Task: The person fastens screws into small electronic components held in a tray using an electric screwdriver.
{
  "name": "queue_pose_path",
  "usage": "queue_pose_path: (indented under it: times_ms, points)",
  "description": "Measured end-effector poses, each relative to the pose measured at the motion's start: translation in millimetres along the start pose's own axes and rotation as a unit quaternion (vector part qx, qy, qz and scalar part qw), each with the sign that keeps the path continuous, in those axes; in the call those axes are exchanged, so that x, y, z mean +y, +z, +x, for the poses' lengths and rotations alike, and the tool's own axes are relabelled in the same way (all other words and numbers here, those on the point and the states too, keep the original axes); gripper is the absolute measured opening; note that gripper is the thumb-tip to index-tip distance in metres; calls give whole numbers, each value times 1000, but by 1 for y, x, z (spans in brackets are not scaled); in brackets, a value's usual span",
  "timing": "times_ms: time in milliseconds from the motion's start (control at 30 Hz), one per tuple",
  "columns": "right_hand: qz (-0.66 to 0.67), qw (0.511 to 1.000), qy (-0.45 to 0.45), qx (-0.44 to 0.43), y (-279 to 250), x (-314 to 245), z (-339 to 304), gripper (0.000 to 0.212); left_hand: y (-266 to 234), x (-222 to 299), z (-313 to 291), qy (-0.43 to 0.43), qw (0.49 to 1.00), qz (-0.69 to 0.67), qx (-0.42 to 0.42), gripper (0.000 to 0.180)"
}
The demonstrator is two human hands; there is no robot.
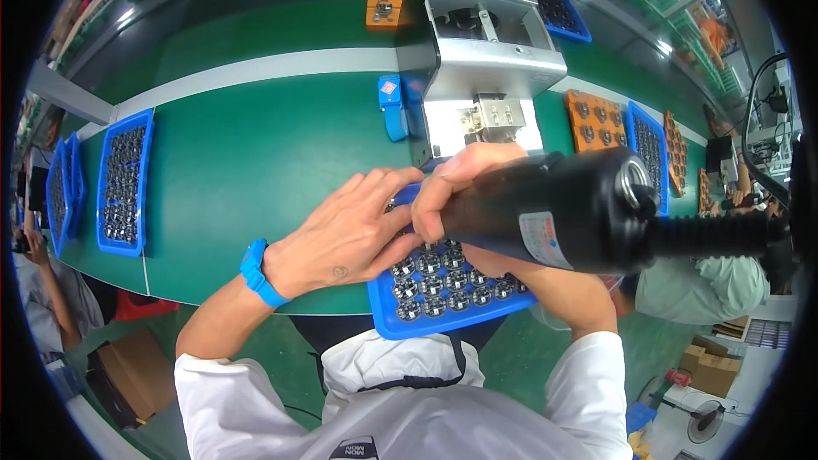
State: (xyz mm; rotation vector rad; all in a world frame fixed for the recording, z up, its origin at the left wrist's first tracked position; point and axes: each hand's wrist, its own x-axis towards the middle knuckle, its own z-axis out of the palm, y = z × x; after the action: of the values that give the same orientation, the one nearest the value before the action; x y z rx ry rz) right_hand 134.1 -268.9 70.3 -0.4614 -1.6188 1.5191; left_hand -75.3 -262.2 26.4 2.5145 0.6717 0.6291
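Note:
My right hand (469, 172) is wrapped round the lower end of a black electric screwdriver (545, 213), which has a metal hanging ring and a ribbed cord sleeve at its near end. Its tip is hidden below my hand. My left hand (354, 226), with a blue wristband (261, 274), reaches in from the left with fingers bent together by the right hand. What its fingertips hold, if anything, is hidden. Both hands are over a blue tray (394, 324) at the table's near edge. Rows of small round metal parts (433, 284) lie in it.
A silver machine (490, 60) stands just beyond the tray, with a blue strap-like item (391, 106) beside it. Another filled blue tray (143, 196) lies left on the green table (247, 162). Orange fixtures (596, 119) with parts sit right. People work at both sides.

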Motion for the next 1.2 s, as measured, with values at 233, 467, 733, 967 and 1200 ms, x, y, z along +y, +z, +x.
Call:
queue_pose_path:
  times_ms: [233, 467, 733, 967, 1200]
  points:
    - [-1, 1000, -24, 13, 15, -12, 1, 44, 1, -1, -3, 5, 1000, 1, 16, 23]
    - [-112, 993, -25, -31, 4, -12, 6, 38, -3, 0, -4, 6, 1000, 16, -3, 24]
    - [-71, 982, -34, 174, 31, -3, 1, 36, 2, 0, -3, -2, 1000, 9, 19, 26]
    - [-104, 976, -119, 147, 27, 13, 3, 26, -2, 0, -3, 4, 1000, 7, 0, 26]
    - [-96, 969, -68, 218, 36, 0, 3, 14, 0, 0, -4, -2, 1000, 1, -3, 26]
